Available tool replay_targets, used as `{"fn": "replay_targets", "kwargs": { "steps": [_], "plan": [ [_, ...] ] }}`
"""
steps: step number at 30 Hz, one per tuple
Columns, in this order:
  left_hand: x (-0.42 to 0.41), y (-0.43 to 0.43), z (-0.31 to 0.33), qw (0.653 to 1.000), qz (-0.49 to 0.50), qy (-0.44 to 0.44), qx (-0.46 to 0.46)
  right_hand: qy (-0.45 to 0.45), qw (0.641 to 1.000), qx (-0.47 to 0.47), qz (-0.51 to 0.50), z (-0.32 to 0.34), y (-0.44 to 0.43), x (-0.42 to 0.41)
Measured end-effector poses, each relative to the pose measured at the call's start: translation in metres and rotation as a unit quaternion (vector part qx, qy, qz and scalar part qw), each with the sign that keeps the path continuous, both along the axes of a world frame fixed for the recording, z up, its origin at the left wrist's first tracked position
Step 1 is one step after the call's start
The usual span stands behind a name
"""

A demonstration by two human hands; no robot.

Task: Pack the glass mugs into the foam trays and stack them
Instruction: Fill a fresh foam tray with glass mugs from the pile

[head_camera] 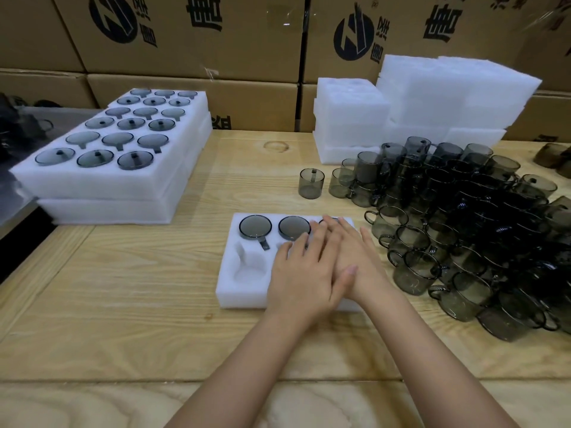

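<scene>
A white foam tray [230, 288] lies on the wooden table in front of me. Two smoky glass mugs [255, 227] sit in its far row, and a third is mostly hidden under my fingers. My left hand [304, 278] and my right hand [355, 257] lie flat on the tray with straight fingers, the right partly over the left. An empty pocket [250, 267] shows at the tray's near left. A large heap of loose glass mugs [463, 227] is piled to the right.
Two stacked filled foam trays [117, 180] stand at the far left. Empty foam trays [432, 103] are piled at the back right. Two single mugs [311, 183] stand apart behind the tray. Cardboard boxes [191, 35] wall the back.
</scene>
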State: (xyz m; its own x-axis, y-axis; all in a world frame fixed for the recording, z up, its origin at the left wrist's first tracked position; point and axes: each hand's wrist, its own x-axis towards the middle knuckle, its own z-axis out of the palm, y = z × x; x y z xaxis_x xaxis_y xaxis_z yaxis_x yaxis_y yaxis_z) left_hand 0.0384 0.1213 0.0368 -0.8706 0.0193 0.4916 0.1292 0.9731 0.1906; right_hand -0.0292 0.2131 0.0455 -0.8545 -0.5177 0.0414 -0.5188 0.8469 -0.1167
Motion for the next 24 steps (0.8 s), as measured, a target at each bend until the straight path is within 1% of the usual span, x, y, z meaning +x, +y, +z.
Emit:
{"fn": "replay_targets", "kwargs": {
  "steps": [2, 4, 5, 6, 7, 8, 10, 12, 13, 15, 17, 19, 22, 24],
  "plan": [
    [-0.005, 0.000, -0.001, 1.000, 0.016, 0.001, -0.007, 0.075, 0.992, -0.098, -0.041, 0.004, 0.007, 0.004],
    [-0.010, 0.000, -0.002, 1.000, 0.023, 0.014, -0.010, 0.158, 0.966, -0.179, -0.104, 0.006, 0.028, 0.010],
    [-0.013, 0.000, -0.002, 0.999, 0.026, 0.023, -0.005, 0.194, 0.950, -0.199, -0.141, 0.005, 0.041, 0.014],
    [-0.015, -0.001, -0.002, 0.999, 0.032, 0.031, 0.000, 0.214, 0.938, -0.202, -0.184, 0.002, 0.055, 0.018],
    [-0.017, -0.001, -0.002, 0.999, 0.038, 0.039, 0.003, 0.209, 0.933, -0.187, -0.227, 0.000, 0.067, 0.022],
    [-0.019, 0.000, -0.002, 0.998, 0.043, 0.048, 0.004, 0.184, 0.934, -0.155, -0.263, -0.004, 0.078, 0.026],
    [-0.021, 0.001, -0.004, 0.996, 0.038, 0.078, 0.009, 0.114, 0.945, -0.070, -0.297, -0.010, 0.090, 0.032],
    [-0.022, -0.001, -0.011, 0.991, 0.016, 0.136, -0.004, 0.081, 0.952, -0.008, -0.296, -0.015, 0.094, 0.034],
    [-0.021, -0.002, -0.017, 0.984, -0.001, 0.176, -0.025, 0.080, 0.953, 0.004, -0.293, -0.016, 0.095, 0.033],
    [-0.017, -0.004, -0.031, 0.963, -0.057, 0.253, -0.070, 0.086, 0.953, -0.001, -0.291, -0.016, 0.094, 0.031],
    [-0.012, -0.003, -0.039, 0.944, -0.111, 0.299, -0.083, 0.079, 0.955, -0.015, -0.287, -0.015, 0.091, 0.030],
    [-0.009, -0.005, -0.041, 0.936, -0.127, 0.319, -0.075, 0.066, 0.958, -0.057, -0.272, -0.009, 0.087, 0.030],
    [-0.007, -0.007, -0.040, 0.937, -0.113, 0.328, -0.037, 0.055, 0.958, -0.184, -0.214, 0.011, 0.079, 0.034],
    [-0.006, -0.011, -0.037, 0.938, -0.106, 0.330, -0.005, 0.051, 0.952, -0.251, -0.167, 0.028, 0.070, 0.040]
  ]
}}
